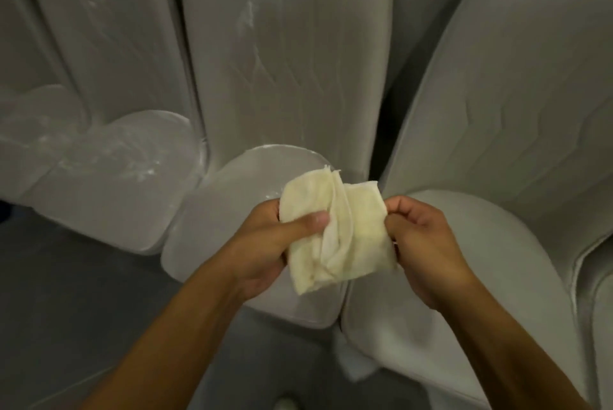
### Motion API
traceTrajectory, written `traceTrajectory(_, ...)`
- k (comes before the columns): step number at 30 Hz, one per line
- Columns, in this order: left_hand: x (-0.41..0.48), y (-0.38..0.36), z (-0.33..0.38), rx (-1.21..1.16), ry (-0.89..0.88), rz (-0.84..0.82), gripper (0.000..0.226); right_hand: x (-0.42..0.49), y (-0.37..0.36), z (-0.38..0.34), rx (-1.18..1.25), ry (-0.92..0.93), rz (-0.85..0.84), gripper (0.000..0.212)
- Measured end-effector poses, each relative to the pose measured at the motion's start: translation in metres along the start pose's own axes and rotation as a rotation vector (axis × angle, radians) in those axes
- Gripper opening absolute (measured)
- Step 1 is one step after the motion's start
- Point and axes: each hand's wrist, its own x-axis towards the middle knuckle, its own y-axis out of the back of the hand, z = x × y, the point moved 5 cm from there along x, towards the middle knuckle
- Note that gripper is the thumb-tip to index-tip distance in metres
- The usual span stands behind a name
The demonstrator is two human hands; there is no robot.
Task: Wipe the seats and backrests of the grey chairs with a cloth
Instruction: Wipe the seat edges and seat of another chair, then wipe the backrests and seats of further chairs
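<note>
A folded pale yellow cloth (335,227) hangs in the air between both hands, above the front of the middle grey chair's seat (258,171). My left hand (275,244) grips its left side, thumb pressed across the front. My right hand (421,237) pinches its right edge with curled fingers. The middle chair's backrest (285,55) stands behind, with white dusty streaks on it. A left grey chair (109,177) has whitish smears on its seat. The right grey chair (517,111) looks cleaner.
The grey chairs stand tightly side by side in a row. Dark floor (66,310) shows at the lower left and between my forearms. Another chair's edge (600,293) is at the far right. A pale shoe tip (286,403) shows at the bottom.
</note>
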Motion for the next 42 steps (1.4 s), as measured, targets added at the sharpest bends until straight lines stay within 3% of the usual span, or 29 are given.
traceTrajectory(2,-0.017,0.006,0.04,-0.059,0.01,-0.005,0.047,-0.006,-0.023,-0.042,0.098,-0.04,0.031,0.025)
traceTrajectory(5,-0.042,0.014,0.087,-0.032,-0.024,0.016,0.048,-0.023,-0.062,-0.099,0.362,-0.136,-0.151,0.027)
traceTrajectory(7,-0.058,0.024,0.117,0.043,-0.055,0.02,0.052,-0.035,-0.081,-0.133,0.258,-0.106,-0.278,0.039)
traceTrajectory(12,-0.087,0.052,0.176,0.121,-0.048,0.008,0.066,-0.046,-0.101,-0.178,-0.025,-0.121,-0.238,0.071)
traceTrajectory(19,-0.081,0.082,0.226,0.013,-0.11,0.232,0.062,-0.026,-0.1,-0.216,0.157,-0.069,-0.071,0.04)
traceTrajectory(23,-0.074,0.069,0.237,0.313,-0.184,0.319,0.052,-0.015,-0.112,-0.228,0.3,-0.014,-0.095,0.041)
traceTrajectory(27,-0.063,0.042,0.242,0.334,0.001,0.089,0.066,0.005,-0.115,-0.245,0.405,0.018,-0.137,0.046)
traceTrajectory(29,-0.053,0.036,0.249,0.38,0.044,0.026,0.052,0.015,-0.112,-0.251,0.379,0.035,-0.122,0.044)
traceTrajectory(32,-0.033,0.041,0.261,0.199,0.048,0.088,0.032,0.034,-0.096,-0.255,0.521,0.01,-0.044,0.042)
traceTrajectory(36,-0.017,0.057,0.28,-0.408,0.031,0.131,0.045,0.057,-0.061,-0.236,0.682,-0.089,0.11,0.052)
traceTrajectory(40,-0.002,0.058,0.293,-0.447,0.063,0.094,0.05,0.068,-0.064,-0.212,0.452,-0.178,-0.135,0.051)
traceTrajectory(42,0.007,0.055,0.295,-0.411,0.124,0.045,0.052,0.072,-0.067,-0.213,0.318,-0.131,-0.165,0.054)
